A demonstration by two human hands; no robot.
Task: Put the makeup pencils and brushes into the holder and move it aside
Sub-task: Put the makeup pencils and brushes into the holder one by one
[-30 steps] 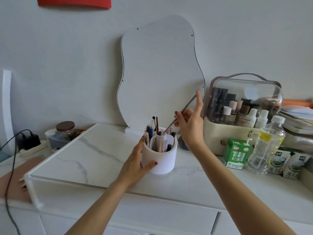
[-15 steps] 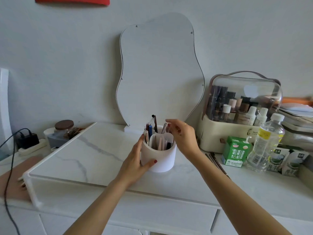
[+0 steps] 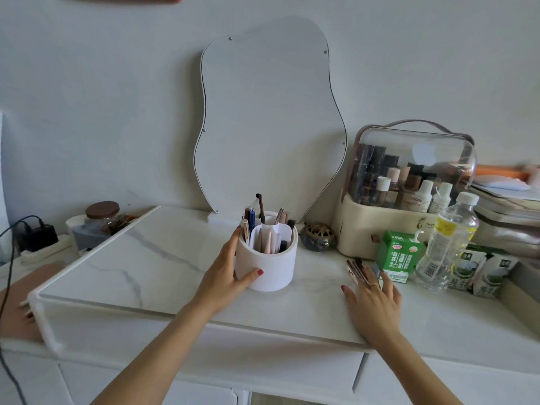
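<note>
A white round holder point(image 3: 273, 268) stands upright on the marble top, with several pencils and brushes point(image 3: 264, 228) sticking out of its compartments. My left hand point(image 3: 226, 271) grips the holder's left side, thumb on its front. To the right, a small bunch of loose brushes point(image 3: 356, 270) lies flat on the marble. My right hand point(image 3: 372, 299) reaches onto that bunch with fingers spread and straight; its fingertips cover the near ends of the brushes.
A wavy mirror point(image 3: 271, 118) leans on the wall behind the holder. A small ornate pot point(image 3: 318, 236), a clear-lidded cosmetics case point(image 3: 409, 188), a green carton point(image 3: 399, 255) and a water bottle point(image 3: 447, 241) crowd the right. A jar point(image 3: 102, 217) and a charger point(image 3: 38, 236) sit left.
My right hand let go of a brush inside the holder and dropped down to the right, onto the loose brushes on the marble. My left hand stays on the holder.
</note>
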